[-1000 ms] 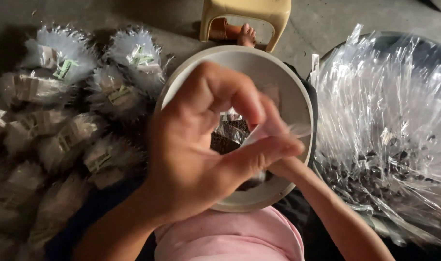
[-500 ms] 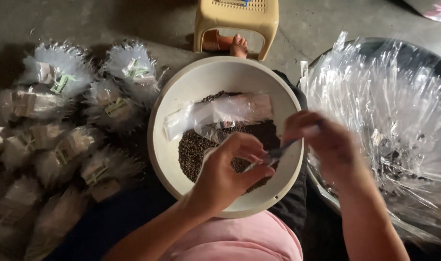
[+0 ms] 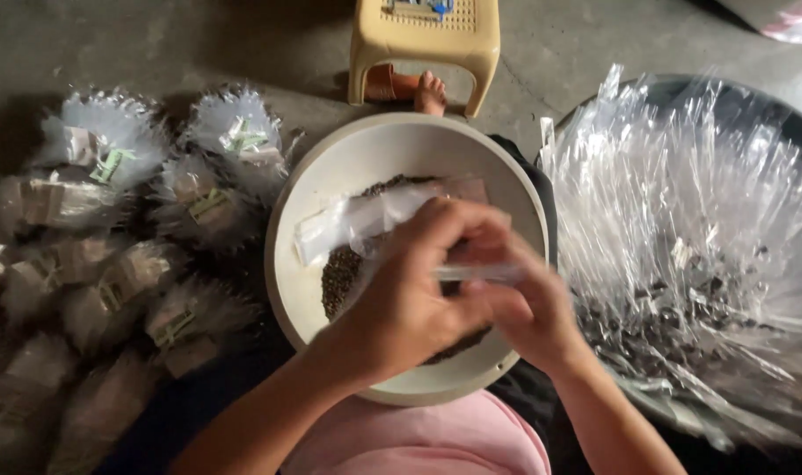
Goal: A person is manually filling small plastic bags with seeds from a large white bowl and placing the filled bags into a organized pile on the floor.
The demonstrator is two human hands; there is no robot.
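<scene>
On the far left, a heap of filled clear packets (image 3: 111,255), bundled with paper slips, lies on the concrete floor (image 3: 199,44). Just right of them sits a round white basin (image 3: 313,202) holding dark seeds (image 3: 339,277) and a flat stack of small clear bags (image 3: 366,220) resting across them. Over the basin, the left hand (image 3: 410,303) has its fingers curled and pinched on a thin clear sleeve (image 3: 471,273). The right hand (image 3: 533,312) meets it, touching, its fingers also closed on the same sleeve. Above the basin stands a yellow plastic stool (image 3: 423,44) with a bare foot (image 3: 429,92) beneath. On the far right lies a large pile of long clear filled sleeves (image 3: 700,246).
</scene>
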